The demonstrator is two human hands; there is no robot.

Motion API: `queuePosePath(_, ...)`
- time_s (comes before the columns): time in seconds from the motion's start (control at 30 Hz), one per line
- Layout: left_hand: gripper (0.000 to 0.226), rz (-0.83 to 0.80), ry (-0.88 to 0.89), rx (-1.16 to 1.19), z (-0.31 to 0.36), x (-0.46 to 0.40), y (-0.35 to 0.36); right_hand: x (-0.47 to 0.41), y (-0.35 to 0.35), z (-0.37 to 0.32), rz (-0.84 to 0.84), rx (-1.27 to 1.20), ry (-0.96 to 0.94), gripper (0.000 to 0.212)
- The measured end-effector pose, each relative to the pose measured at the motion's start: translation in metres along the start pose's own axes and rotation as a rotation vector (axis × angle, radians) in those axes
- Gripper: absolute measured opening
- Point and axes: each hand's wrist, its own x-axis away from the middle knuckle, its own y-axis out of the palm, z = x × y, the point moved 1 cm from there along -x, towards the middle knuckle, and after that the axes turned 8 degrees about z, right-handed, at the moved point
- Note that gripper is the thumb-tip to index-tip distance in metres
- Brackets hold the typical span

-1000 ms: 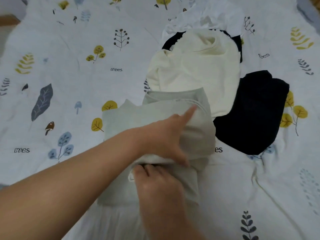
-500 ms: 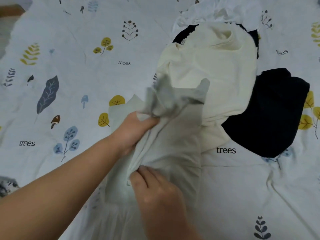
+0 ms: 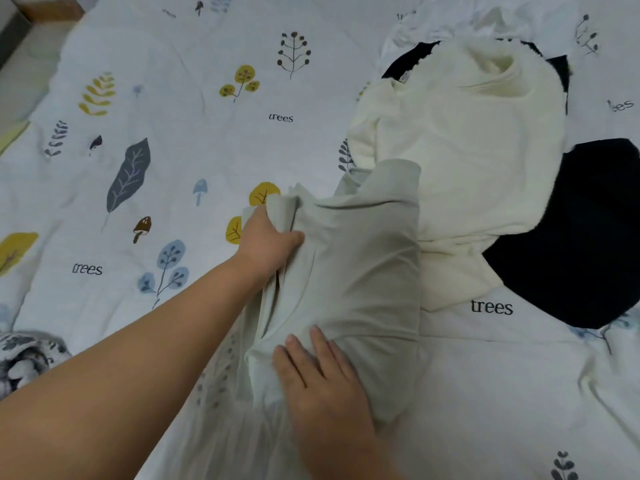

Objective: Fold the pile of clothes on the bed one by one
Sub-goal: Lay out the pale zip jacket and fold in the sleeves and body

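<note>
The pale grey-green garment (image 3: 360, 282) lies on the printed bedsheet (image 3: 173, 140), partly folded into a long band, and everything else here is placed from it. The left hand (image 3: 268, 242) reaches in along its left edge and grips a bunched fold of the fabric, thumb on top of the cloth and the fingers tucked out of sight into the fold. The right hand (image 3: 318, 372) rests flat on the garment's near end, fingers straight and slightly spread, pressing the cloth down onto the sheet. Just beyond the garment's far end and to its right sits the cream sweater (image 3: 467, 143), crumpled, its lower edge touching the garment's right side. A dark navy garment (image 3: 581, 244) lies further right of the sweater, partly under it, and more dark cloth shows behind the sweater's collar. A white garment (image 3: 502, 19) is heaped at the far end of the pile, behind the sweater.
</note>
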Motion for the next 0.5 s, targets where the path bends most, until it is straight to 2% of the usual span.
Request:
queuePosePath(0.07,0.031,0.017,-0.007,0.145,-0.004,-0.005,-0.011,-0.001,0.002,-0.003,0.051,-0.036,-0.021,0.052)
queuePosePath(0.13,0.023,0.030,-0.031,0.156,-0.013,-0.008,-0.021,0.000,0.004,-0.008,-0.012,-0.053,-0.046,0.050)
queuePosePath(0.2,0.034,0.063,-0.078,-0.007,-0.024,-0.007,-0.024,0.000,0.003,-0.012,-0.158,-0.046,-0.082,0.036)
queuePosePath(0.27,0.054,0.198,-0.040,-0.184,-0.025,-0.002,-0.023,-0.005,-0.004,-0.012,-0.271,-0.037,-0.084,0.039)
queuePosePath(0.3,0.061,0.281,0.055,-0.237,-0.020,0.003,-0.023,-0.007,-0.008,-0.010,-0.210,-0.091,-0.054,0.041)
queuePosePath(0.33,0.064,0.336,0.203,-0.282,-0.013,0.009,-0.023,-0.013,-0.013,-0.005,-0.067,-0.138,-0.012,0.040)
queuePosePath(0.4,0.064,0.328,0.542,-0.411,-0.007,0.025,-0.017,-0.032,-0.025,0.013,0.152,-0.089,0.150,0.042)
queuePosePath(0.43,0.063,0.271,0.688,-0.493,-0.009,0.032,-0.010,-0.042,-0.030,0.025,0.169,-0.008,0.236,0.045)
queuePosePath(0.5,0.063,0.077,0.845,-0.671,-0.017,0.041,0.005,-0.058,-0.029,0.052,0.038,0.098,0.345,0.053)
